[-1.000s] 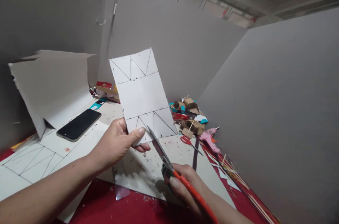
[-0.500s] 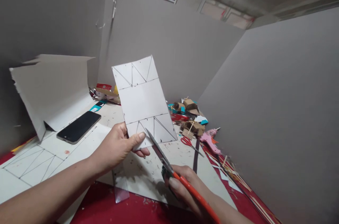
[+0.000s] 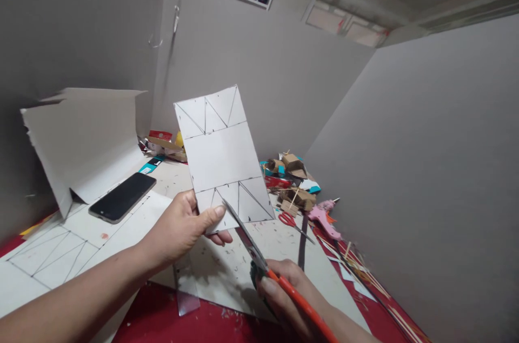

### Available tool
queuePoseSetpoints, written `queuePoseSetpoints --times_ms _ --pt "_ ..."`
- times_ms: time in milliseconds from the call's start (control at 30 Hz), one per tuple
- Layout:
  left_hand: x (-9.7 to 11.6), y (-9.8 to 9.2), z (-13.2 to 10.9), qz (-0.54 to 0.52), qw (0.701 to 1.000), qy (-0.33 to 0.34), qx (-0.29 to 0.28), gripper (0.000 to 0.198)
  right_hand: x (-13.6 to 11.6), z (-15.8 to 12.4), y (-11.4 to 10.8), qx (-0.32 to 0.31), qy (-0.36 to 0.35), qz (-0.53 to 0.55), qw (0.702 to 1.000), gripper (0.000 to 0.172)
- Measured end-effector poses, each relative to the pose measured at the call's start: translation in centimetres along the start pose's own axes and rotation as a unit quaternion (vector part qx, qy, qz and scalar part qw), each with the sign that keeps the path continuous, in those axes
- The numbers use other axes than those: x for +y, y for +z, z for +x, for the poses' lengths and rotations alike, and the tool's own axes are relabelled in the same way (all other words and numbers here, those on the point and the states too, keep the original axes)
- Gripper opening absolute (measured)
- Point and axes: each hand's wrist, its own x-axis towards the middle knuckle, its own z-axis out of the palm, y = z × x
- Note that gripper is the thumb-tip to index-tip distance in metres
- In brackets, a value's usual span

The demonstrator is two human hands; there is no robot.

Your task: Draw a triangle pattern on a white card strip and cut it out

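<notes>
A white card (image 3: pixel 221 156) with pencilled zigzag lines across its upper and lower bands is held up in the middle of the view. My left hand (image 3: pixel 194 224) pinches its lower left edge, thumb in front and fingers behind. Closed around large orange-handled scissors (image 3: pixel 253 248) is my right hand (image 3: pixel 284 289), low and right of the card. One blade lies over the front of the card's lower band beside my left thumb; the other passes behind or below its bottom edge.
On the left are a black phone (image 3: pixel 122 197), a drawn-on sheet (image 3: pixel 52 256) and a folded white board (image 3: pixel 89 143). Small red scissors (image 3: pixel 288 219), a pink glue gun (image 3: pixel 325 218) and cardboard pieces (image 3: pixel 298 197) sit at right. A clear ruler (image 3: pixel 187 291) lies near the front.
The whole view has shifted slightly, so card, hands and table items appear a little lower and to the right. The blades seem slightly closer together on the card.
</notes>
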Motion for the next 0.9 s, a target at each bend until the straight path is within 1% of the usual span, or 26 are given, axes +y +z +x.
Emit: queuePoseSetpoints --times_ms 33,167,233,400,533,667,767,900 --pt "0.0 0.0 0.0 0.0 1.0 0.002 -0.002 0.033 -0.1 0.0 0.1 0.007 -0.003 -0.001 1.0 0.061" --pt "0.0 -0.1 0.0 -0.004 1.0 0.006 -0.006 0.035 -1.4 -0.5 0.6 0.068 -0.015 -0.027 0.997 0.067" --pt "0.1 0.0 -0.1 -0.007 1.0 0.006 -0.006 0.035 -2.1 -0.7 0.7 0.08 -0.024 -0.043 0.996 0.068" --pt "0.1 0.4 -0.4 -0.016 1.0 -0.007 -0.025 0.038 -2.5 -0.8 0.5 0.071 -0.026 -0.063 0.995 0.071" --pt "0.1 0.5 -0.5 -0.017 0.999 -0.013 -0.03 0.04 -1.7 -0.5 0.4 0.065 -0.025 -0.051 0.996 0.068" --pt "0.3 0.4 -0.4 -0.019 0.999 -0.014 -0.031 0.038 -0.7 -0.1 0.2 0.033 -0.021 -0.025 0.999 0.063" --pt "0.4 0.5 -0.5 -0.019 0.999 -0.015 -0.034 0.036 -0.3 0.0 0.1 0.035 -0.017 -0.007 0.999 0.06" --pt "0.4 0.5 -0.5 -0.023 0.999 -0.02 -0.033 0.035 -0.1 0.0 0.3 0.032 -0.031 0.001 0.999 0.059"
